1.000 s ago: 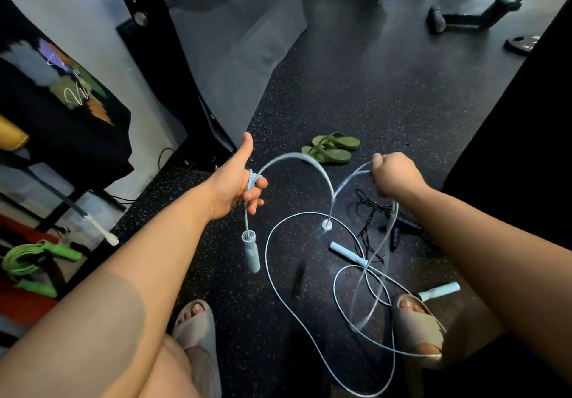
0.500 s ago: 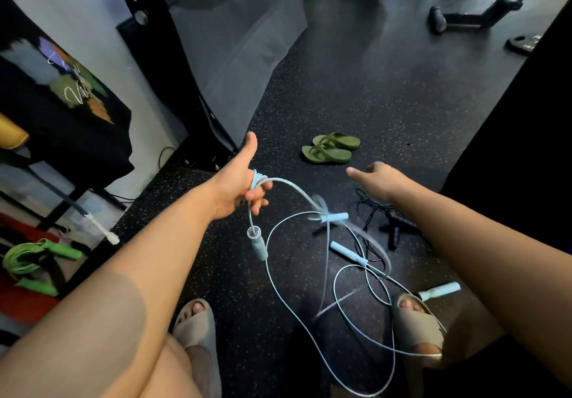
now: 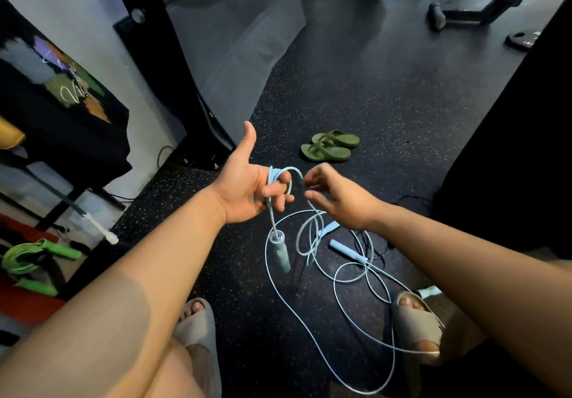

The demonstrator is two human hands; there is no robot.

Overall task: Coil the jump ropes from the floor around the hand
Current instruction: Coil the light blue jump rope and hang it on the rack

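Observation:
My left hand (image 3: 244, 187) is held out with the thumb up, and its curled fingers hold turns of a light blue jump rope (image 3: 288, 301) wound round them. One blue handle (image 3: 280, 252) hangs below that hand. The rest of the rope lies in loose loops on the black floor, tangled with a second blue rope's handle (image 3: 346, 250). My right hand (image 3: 340, 199) hovers just right of the left one. Its thumb and forefinger are apart beside the strand that leaves the coil. A black jump rope (image 3: 379, 250) lies partly hidden under my right arm.
My feet in beige slides (image 3: 198, 320) stand on either side of the loops, and another blue handle (image 3: 428, 291) lies by the right foot. Green sandals (image 3: 329, 147) sit further ahead. A coiled green rope (image 3: 28, 258) lies at the left. Gym equipment (image 3: 476, 11) stands at the back.
My right hand let go of the rope it held up, the strand fell, and the hand came in close to my left hand. More rope sits round my left fingers.

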